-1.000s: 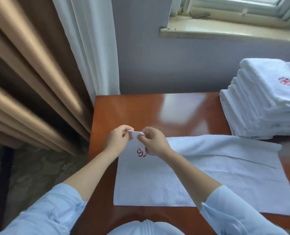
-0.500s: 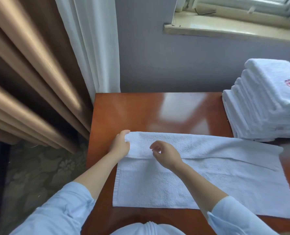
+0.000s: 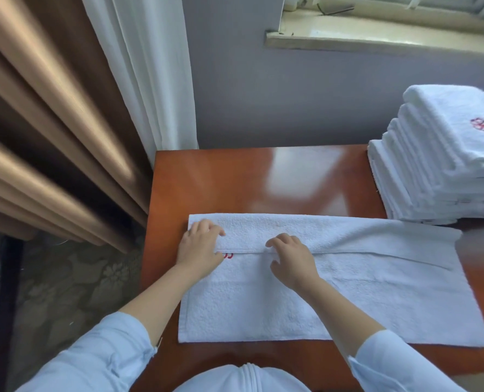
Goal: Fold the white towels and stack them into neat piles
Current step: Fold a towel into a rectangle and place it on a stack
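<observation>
Now on the wooden table, one partly folded white towel lies under the left hand and right hand, fingers loosely pressing, beside one stack of folded towels bearing an unreadable red emblem.

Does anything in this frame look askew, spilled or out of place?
Only the stack of folded towels at the right end of the table stands out: its layers step out leftward toward the bottom instead of sitting flush. The white towel being folded lies flat, and its flap is fairly even.
</observation>
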Available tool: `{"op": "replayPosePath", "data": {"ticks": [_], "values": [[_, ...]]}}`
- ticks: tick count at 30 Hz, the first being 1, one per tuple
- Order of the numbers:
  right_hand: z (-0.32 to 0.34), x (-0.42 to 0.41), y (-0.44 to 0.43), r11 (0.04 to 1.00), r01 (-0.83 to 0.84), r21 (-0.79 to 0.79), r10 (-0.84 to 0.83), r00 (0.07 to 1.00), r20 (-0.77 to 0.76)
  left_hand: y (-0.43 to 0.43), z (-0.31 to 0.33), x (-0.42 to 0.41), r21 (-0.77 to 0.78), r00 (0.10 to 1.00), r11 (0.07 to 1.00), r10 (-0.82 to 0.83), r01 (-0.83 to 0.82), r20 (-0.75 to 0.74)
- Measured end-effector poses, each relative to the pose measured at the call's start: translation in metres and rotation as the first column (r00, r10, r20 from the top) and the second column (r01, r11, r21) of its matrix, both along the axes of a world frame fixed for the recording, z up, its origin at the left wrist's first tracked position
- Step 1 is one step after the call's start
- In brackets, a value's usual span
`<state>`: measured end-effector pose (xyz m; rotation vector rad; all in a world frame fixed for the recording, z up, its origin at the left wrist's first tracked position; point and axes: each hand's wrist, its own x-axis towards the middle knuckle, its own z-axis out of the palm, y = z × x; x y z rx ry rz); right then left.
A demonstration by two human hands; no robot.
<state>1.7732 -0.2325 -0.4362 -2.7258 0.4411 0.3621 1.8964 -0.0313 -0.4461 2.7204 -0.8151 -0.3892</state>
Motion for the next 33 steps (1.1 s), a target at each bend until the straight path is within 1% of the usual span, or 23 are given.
{"op": "replayPosePath", "data": {"ticks": [2,7,10,14,16,18,21,24,26,29,33], "values": [[-0.002,0.002,0.001,0.996,-0.044,-0.072,0.043,0.999,-0.028,0.002,-0.004,-0.006,0.074,0.999,0.996,-0.049,0.049,-0.003],[-0.01,0.008,-0.001,0.962,-0.168,-0.216,0.16,0.986,-0.053,0.005,-0.006,-0.005,0.151,0.995,0.988,-0.054,0.042,0.079],[-0.014,0.01,-0.006,0.954,-0.186,-0.233,0.185,0.982,-0.025,0.007,-0.006,0.0,0.151,0.994,0.987,-0.072,0.058,0.086],[-0.014,0.018,-0.012,0.955,-0.187,-0.23,0.193,0.981,0.007,0.009,-0.007,0.006,0.086,0.997,0.995,-0.051,0.046,0.065],[-0.011,0.023,-0.015,0.967,-0.141,-0.214,0.15,0.988,0.027,0.006,-0.003,0.013,0.051,0.999,0.999,-0.019,0.017,0.035],[-0.005,0.029,-0.02,0.988,-0.044,-0.151,0.06,0.993,0.104,0.002,0.004,0.021,0.006,0.999,0.999,0.046,-0.046,0.011],[0.01,0.036,-0.026,0.994,0.044,-0.1,-0.019,0.971,0.239,-0.001,0.016,0.029,-0.067,0.993,0.995,0.076,-0.07,0.089],[0.02,0.032,-0.029,0.998,0.014,-0.06,0.004,0.956,0.293,0.001,0.026,0.028,-0.092,0.987,0.995,0.041,-0.027,0.155],[0.021,0.024,-0.03,0.998,-0.046,-0.032,0.054,0.96,0.276,0.004,0.028,0.022,-0.092,0.988,0.996,0.012,0.002,0.153],[0.014,0.008,-0.026,0.992,-0.127,0.01,0.123,0.97,0.208,0.012,0.023,0.008,-0.077,0.991,0.996,-0.039,0.049,0.127],[0.003,-0.01,-0.018,0.986,-0.16,0.037,0.153,0.978,0.144,0.021,0.015,-0.008,0.005,0.991,0.995,-0.098,0.098,0.089]]}}
